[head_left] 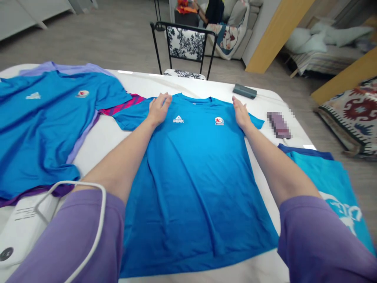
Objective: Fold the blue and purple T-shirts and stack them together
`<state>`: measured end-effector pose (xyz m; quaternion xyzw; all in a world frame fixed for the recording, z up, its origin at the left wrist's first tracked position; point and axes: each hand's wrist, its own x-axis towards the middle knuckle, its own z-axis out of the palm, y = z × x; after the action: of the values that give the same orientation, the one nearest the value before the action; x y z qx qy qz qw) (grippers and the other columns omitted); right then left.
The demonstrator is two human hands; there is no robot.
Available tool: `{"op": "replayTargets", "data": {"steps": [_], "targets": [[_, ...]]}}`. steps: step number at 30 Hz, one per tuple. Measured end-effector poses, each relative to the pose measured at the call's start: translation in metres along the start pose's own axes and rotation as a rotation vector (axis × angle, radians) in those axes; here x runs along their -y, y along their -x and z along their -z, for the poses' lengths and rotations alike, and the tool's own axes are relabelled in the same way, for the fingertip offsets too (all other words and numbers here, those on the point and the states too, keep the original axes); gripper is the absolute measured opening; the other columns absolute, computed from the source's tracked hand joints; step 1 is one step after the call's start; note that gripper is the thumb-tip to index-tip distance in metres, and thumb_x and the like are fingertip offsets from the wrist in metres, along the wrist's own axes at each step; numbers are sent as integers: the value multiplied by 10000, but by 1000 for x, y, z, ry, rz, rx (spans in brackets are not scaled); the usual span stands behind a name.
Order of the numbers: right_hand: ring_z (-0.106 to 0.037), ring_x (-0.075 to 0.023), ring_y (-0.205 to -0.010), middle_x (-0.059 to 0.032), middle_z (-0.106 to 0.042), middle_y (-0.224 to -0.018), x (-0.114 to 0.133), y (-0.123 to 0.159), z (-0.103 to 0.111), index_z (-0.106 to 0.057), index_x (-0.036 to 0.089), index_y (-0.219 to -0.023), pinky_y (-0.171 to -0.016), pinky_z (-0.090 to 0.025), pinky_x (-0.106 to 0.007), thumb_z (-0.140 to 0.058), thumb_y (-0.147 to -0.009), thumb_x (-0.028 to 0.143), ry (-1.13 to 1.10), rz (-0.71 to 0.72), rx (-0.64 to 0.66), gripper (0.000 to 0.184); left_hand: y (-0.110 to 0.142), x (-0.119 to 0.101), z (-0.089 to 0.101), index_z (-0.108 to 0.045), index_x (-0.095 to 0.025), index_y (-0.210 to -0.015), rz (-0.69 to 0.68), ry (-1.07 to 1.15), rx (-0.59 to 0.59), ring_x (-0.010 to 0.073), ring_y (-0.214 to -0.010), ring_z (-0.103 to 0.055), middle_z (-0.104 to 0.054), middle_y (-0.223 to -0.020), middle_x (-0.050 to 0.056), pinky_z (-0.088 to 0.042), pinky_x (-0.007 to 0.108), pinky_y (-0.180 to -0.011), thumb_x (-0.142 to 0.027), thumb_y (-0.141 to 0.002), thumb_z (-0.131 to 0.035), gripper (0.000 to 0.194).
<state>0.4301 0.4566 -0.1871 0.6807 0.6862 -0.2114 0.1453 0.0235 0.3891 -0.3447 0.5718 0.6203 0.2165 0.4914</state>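
Note:
A blue T-shirt (pixel 194 165) with a white logo and a round badge on its chest lies spread face up, its collar toward the far edge of the table. My left hand (pixel 160 109) is at its left shoulder, fingers stretched and held together. At the right shoulder, near the sleeve, is my right hand (pixel 240 113), likewise flat with fingers extended. Neither hand grips the fabric; whether the palms press on it is hard to tell. Soft creases run down the front of the shirt.
More blue shirts (pixel 44 129) lie layered over purple ones at left. Folded turquoise fabric (pixel 326 181) is at right, near a pixelated phone (pixel 279 125) and a dark box (pixel 244 91). A white device (pixel 26 224) with a cable lies lower left. Beyond stands a chair (pixel 187 45); a person (pixel 214 11) sits farther back.

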Motion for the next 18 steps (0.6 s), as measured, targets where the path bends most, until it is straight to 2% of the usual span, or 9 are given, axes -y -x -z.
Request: {"op": "replayTargets", "data": {"steps": [2,4,6,9,12,14,16,18], "targets": [[-382,-286,-1738,-132,-438,-1837,17,24,17,-365,172,-1821,-1476,-49,-643,47,-1166,703,45,50,-91,938,23,-21,13,-520,-111,-1673,-51,1,-69,246,-1758,-328,-507,-1803,136,-267,498,-1451,-517,-1250,-201,667],[-393,-318,-1731,-147,-450,-1828,41,71,35,-366,177,-1826,-1479,-98,-637,-66,-1171,737,107,106,-60,913,63,-46,25,-519,-148,-1684,-102,-3,-88,238,-1767,-320,-521,-1798,107,-264,453,-1460,-555,-1236,-284,649],[-373,-352,-1739,-150,-417,-1845,68,139,53,-327,186,-1849,-1476,-132,-651,-187,-1169,750,161,153,66,895,119,-72,34,-533,-193,-1697,-118,-47,-33,269,-1773,-323,-502,-1816,93,-255,473,-1472,-612,-1208,-342,672],[-283,-359,-1779,-109,-293,-1898,100,265,72,-237,211,-1884,-1492,-127,-632,-295,-1153,755,240,223,223,912,220,-98,47,-438,-232,-1786,-97,-189,110,309,-1806,-235,-367,-1891,87,-203,533,-1495,-667,-1173,-344,757],[-245,-304,-1794,-35,-189,-1921,112,385,78,-115,289,-1907,-1518,-138,-561,-305,-1135,787,302,238,245,939,315,-101,62,-292,-271,-1856,-92,-275,200,302,-1831,-105,-201,-1945,50,-181,537,-1507,-712,-1153,-314,831],[-263,-290,-1788,-18,-158,-1920,107,446,76,-30,329,-1906,-1517,-159,-571,-314,-1134,792,330,223,238,944,365,-91,72,-239,-273,-1871,-105,-298,220,313,-1835,-66,-148,-1954,52,-192,559,-1503,-731,-1142,-340,867],[-276,-316,-1783,-36,-147,-1923,99,488,73,20,328,-1901,-1499,-164,-638,-338,-1147,765,347,201,218,942,403,-77,81,-234,-246,-1871,-125,-325,211,353,-1832,-76,-156,-1952,89,-186,611,-1494,-718,-1136,-399,889],[-294,-348,-1775,-65,-161,-1926,91,515,73,27,317,-1900,-1473,-174,-700,-363,-1162,728,354,181,189,930,431,-65,90,-298,-218,-1851,-120,-346,190,396,-1821,-128,-206,-1940,133,-189,670,-1474,-659,-1150,-428,839]]}}
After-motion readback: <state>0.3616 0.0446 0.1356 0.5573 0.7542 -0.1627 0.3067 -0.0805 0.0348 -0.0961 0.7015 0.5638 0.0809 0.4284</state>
